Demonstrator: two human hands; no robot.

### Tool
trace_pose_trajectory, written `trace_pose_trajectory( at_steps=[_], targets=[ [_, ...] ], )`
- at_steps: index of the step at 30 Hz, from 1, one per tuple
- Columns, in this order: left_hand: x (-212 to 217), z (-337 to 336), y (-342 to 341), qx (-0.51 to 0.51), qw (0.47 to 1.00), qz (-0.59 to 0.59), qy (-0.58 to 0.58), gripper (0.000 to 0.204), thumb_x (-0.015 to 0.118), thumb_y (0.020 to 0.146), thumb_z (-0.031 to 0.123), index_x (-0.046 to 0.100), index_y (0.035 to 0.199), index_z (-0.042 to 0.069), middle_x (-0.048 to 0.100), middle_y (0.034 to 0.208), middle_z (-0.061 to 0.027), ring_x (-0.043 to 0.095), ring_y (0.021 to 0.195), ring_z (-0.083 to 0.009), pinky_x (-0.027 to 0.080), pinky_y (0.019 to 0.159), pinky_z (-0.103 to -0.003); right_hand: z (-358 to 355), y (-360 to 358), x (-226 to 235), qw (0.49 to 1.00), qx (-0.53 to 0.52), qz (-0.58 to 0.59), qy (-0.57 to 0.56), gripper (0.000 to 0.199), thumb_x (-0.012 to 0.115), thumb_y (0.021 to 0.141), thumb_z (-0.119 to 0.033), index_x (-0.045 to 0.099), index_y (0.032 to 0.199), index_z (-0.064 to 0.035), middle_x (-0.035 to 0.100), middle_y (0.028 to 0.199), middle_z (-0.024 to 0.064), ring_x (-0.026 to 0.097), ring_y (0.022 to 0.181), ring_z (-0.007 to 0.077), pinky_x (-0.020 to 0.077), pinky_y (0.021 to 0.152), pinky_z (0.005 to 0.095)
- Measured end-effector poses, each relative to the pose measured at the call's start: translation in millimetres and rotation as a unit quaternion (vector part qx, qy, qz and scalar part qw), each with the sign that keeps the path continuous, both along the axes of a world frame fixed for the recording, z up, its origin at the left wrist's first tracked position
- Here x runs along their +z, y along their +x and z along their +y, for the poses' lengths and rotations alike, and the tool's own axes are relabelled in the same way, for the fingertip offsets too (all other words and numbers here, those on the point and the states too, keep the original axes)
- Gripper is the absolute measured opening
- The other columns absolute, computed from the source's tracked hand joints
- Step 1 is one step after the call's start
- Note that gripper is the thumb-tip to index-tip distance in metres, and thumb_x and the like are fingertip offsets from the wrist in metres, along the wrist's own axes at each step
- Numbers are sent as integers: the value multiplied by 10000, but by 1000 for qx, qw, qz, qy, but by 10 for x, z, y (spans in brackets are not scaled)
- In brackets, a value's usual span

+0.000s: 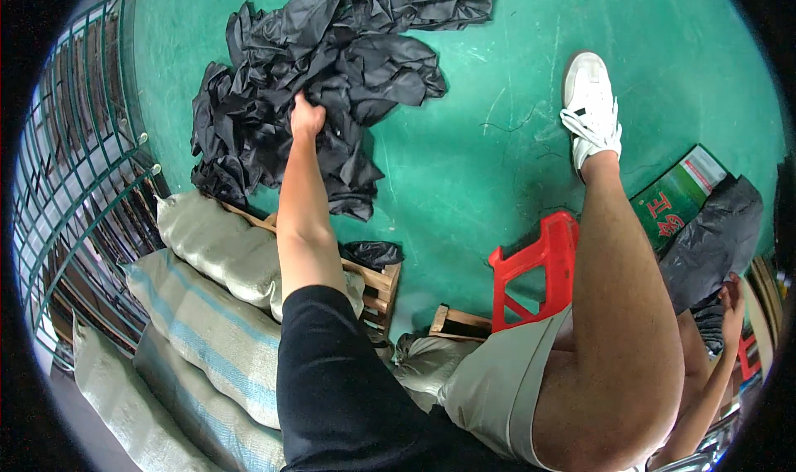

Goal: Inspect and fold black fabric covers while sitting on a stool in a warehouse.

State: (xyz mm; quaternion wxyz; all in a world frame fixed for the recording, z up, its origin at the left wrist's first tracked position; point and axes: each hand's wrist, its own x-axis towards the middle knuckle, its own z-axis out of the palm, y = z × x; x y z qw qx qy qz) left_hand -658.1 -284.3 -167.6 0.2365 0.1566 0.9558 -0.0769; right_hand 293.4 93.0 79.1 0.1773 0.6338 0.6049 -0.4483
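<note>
A large crumpled heap of thin black cloth (356,66) lies spread on the floor at the upper left. My left arm stretches forward to it, and my left hand (308,117) is closed on a fold near its middle. At the right edge my right hand (731,310) is raised, its fingers bent against the lower edge of another dark, crumpled piece of black cloth (717,244). How firmly those fingers grip is hard to make out. That piece partly covers a flat green box (680,194) with red and white markings.
Stuffed woven sacks (215,331), some blue-striped, are stacked at the lower left beside a green wire rack (79,174). Wooden pallet slats (381,285) show beyond them. A red plastic stool (535,269) stands near my leg. My white shoe (590,99) rests on the green floor.
</note>
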Motion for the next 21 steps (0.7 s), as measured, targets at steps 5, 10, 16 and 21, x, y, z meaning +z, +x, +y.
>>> trace_pose_trajectory(
  at_steps=[5, 10, 16, 21],
  targets=[
    [145, 308, 621, -63, 998, 24, 21, 448, 599, 748, 189, 440, 1147, 61, 654, 970, -286, 643, 916, -449, 507, 822, -508, -102, -202, -78, 998, -29, -19, 59, 415, 522, 1009, -171, 447, 1382, -6, 545, 1174, 35, 511, 1039, 120, 394, 937, 247],
    [423, 46, 2065, -136, 973, -178, 59, 588, 648, 703, 128, 444, 1244, 20, 649, 921, -307, 640, 859, -475, 518, 774, -525, -66, -185, 42, 999, 18, -12, 50, 415, 522, 1009, -178, 454, 1382, -7, 549, 1218, 46, 520, 1063, 136, 402, 950, 272],
    [1206, 1202, 704, -77, 965, -25, 250, 835, 839, 694, 330, 427, 1367, 58, 660, 991, -166, 647, 924, -319, 526, 804, -456, 190, 366, 267, 997, 41, -51, 52, 438, 517, 1006, -193, 441, 1398, -13, 557, 1174, 57, 524, 1029, 128, 408, 905, 261],
    [494, 1316, -448, -141, 990, 28, -5, 1333, 888, 558, 400, 15, 1548, 216, 298, 1505, -260, 360, 1355, -434, 355, 1096, -487, 353, 460, 60, 996, 57, -36, 57, 441, 495, 1004, -134, 420, 1425, -23, 519, 1356, 92, 528, 1146, 176, 413, 995, 307]
  ],
)
